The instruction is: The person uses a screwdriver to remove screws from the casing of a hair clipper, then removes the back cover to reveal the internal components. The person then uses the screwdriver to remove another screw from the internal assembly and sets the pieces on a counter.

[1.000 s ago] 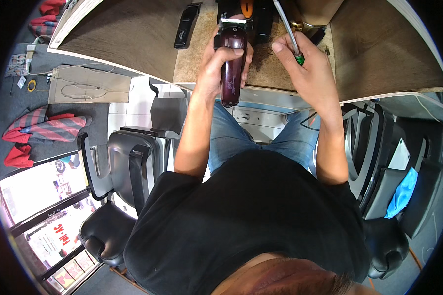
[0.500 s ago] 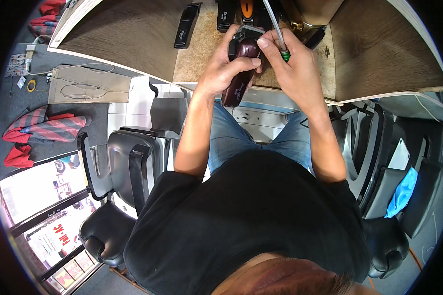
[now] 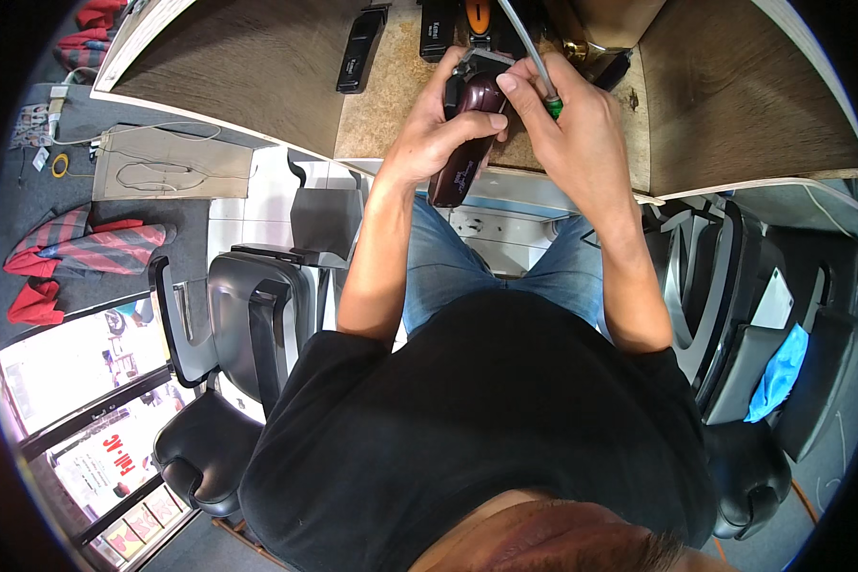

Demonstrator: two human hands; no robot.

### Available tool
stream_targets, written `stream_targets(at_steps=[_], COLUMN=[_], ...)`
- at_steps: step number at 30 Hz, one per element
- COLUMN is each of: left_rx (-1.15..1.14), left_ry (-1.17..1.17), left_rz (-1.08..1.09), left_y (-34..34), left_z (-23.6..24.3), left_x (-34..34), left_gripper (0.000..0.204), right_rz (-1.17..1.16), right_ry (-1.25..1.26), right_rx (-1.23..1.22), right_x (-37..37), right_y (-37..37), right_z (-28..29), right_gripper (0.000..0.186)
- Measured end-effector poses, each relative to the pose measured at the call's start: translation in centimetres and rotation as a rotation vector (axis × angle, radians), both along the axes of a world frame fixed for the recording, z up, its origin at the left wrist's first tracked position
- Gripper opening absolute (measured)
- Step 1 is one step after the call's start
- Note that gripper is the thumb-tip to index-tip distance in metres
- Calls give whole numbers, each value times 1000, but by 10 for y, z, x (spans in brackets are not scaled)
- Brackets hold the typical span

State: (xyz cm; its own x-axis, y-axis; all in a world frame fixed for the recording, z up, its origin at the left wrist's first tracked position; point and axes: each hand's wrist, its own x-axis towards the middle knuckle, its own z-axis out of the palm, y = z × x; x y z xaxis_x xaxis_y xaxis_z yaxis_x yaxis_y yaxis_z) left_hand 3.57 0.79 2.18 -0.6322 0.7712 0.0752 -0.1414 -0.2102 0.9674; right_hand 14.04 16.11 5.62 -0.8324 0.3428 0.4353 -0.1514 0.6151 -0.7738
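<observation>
My left hand (image 3: 419, 138) is closed around a dark maroon hair clipper (image 3: 464, 164), thumb across its body. The clipper is tilted, its metal blade end toward the shelf and its other end toward my lap. Beside the blade, my right hand (image 3: 577, 119) is closed on a screwdriver (image 3: 553, 107) with a green handle and a long grey shaft slanting up past the top of the picture. The right thumb and forefinger are pinched together close to the clipper; whether something small is between them I cannot make out.
On the worn wooden shelf (image 3: 377, 129) lie a black clipper (image 3: 362, 52), another black device (image 3: 437, 33) and an orange-and-black trimmer (image 3: 478, 19). Wooden panels flank it. Black salon chairs stand left (image 3: 257, 305) and right (image 3: 763, 353). A blue cloth (image 3: 779, 372) hangs at right.
The screwdriver's shaft has swung slightly to the left at its upper end, and my right hand has turned a little with it. My left hand and the clipper have stayed in place.
</observation>
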Motion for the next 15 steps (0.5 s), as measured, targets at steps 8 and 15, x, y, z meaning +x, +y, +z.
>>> stream_targets(at_steps=[8,15], left_rx=[-60,7], left_ry=[-18,27], left_rz=[20,7], left_y=[-2,0], left_z=[-1,-1], left_x=[1,3], left_gripper=[69,55], right_rz=[14,50], right_ry=[39,-38], right_rx=[30,-177], right_x=[-3,-7], right_y=[2,7], right_z=[-1,-8], right_gripper=[22,25])
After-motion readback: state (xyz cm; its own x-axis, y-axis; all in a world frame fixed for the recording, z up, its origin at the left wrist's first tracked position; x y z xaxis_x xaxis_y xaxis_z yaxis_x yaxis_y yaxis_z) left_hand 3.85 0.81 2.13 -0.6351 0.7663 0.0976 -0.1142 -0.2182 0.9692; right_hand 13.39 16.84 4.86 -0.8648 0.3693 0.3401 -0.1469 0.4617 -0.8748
